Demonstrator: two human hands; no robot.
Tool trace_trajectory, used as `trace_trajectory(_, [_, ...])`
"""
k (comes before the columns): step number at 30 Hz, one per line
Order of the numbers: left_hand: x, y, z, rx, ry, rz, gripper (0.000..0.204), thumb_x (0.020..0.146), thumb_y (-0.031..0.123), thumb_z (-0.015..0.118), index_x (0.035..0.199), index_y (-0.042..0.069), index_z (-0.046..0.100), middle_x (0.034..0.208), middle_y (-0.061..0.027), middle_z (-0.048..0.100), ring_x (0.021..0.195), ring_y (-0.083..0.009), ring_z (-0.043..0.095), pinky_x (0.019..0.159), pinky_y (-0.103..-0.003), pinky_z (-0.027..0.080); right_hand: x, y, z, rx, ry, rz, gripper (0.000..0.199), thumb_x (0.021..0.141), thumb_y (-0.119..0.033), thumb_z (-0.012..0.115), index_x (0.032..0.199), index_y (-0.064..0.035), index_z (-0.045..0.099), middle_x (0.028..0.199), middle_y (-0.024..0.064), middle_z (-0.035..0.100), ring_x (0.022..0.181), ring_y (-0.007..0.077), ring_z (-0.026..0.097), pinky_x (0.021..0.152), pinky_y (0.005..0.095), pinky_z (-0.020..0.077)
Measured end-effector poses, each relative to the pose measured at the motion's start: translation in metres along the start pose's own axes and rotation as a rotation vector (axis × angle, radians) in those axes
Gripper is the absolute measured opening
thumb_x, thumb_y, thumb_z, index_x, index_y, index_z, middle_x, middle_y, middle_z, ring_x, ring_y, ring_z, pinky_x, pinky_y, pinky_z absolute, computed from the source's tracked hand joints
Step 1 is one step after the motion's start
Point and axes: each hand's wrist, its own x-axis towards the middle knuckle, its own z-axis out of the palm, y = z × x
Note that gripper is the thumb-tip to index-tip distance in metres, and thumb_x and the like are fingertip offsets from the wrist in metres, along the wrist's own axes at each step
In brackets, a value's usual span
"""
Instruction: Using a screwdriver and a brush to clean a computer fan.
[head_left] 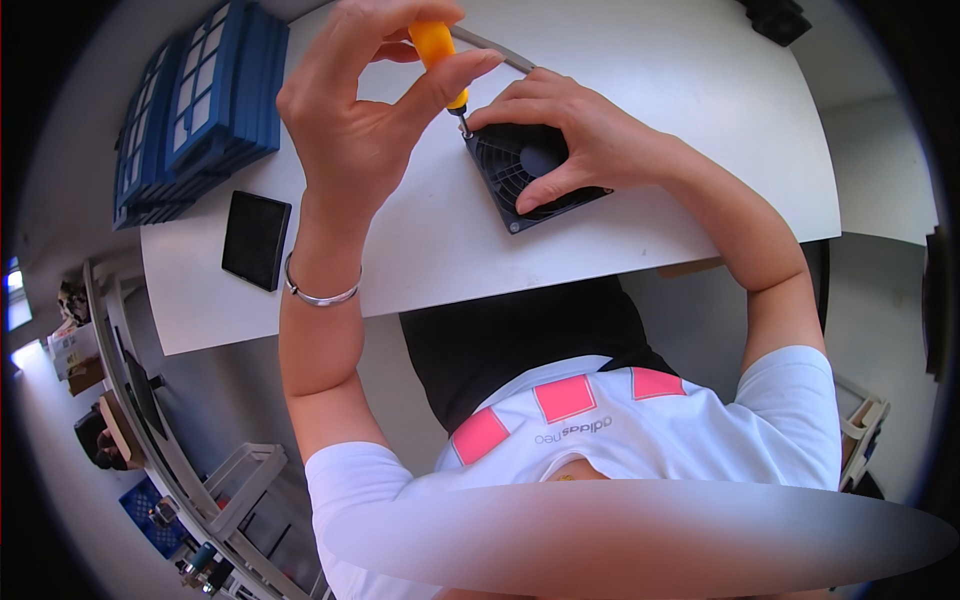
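My left hand (350, 125) is closed around the yellow handle of a screwdriver (434, 45), which it holds steeply tilted. The screwdriver's metal shaft reaches down to the far left corner of a square black fan (497, 168) with a ringed guard, and its tip meets a screw there. My right hand (590, 130) grips the fan from the right, thumb on the near part of the guard and fingers along the far edge. That hand covers the fan's right part. Another screw shows at the near corner.
The fan lies on a white table (400, 265). Stacked blue plastic frames (205, 90) stand at the far left, with a flat black rectangular case (256, 240) nearer. A grey strip (497, 48) lies behind my hands. A black object (778, 18) sits at the far right.
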Motion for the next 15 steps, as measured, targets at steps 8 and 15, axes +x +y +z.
trace_trajectory(8, [0.004, -0.003, -0.012, -0.104, -0.099, -0.027, 0.028, 0.083, 0.004, 0.077, 0.110, 0.003, 0.070, 0.099, -0.0105, 0.073, 0.091, -0.0192, 0.072, 0.081, -0.028, 0.060, 0.000, -0.001, -0.001, 0.004, -0.006, 0.008, 0.074, 0.068, -0.046, 0.087, 0.130, -0.0145, 0.063, 0.115, 0.0109, 0.065, 0.110, 0.0286, 0.054, 0.096, 0.0400, 0.0449])
trace_trajectory(15, [0.011, 0.002, -0.015, -0.449, -0.330, -0.077, 0.027, 0.094, 0.002, 0.063, 0.121, 0.001, 0.066, 0.106, -0.0150, 0.073, 0.101, -0.0268, 0.072, 0.086, -0.034, 0.060, -0.002, 0.001, -0.002, 0.001, -0.001, -0.009, 0.074, 0.068, -0.046, 0.086, 0.130, -0.0144, 0.063, 0.114, 0.0105, 0.065, 0.110, 0.0289, 0.054, 0.096, 0.0405, 0.0445])
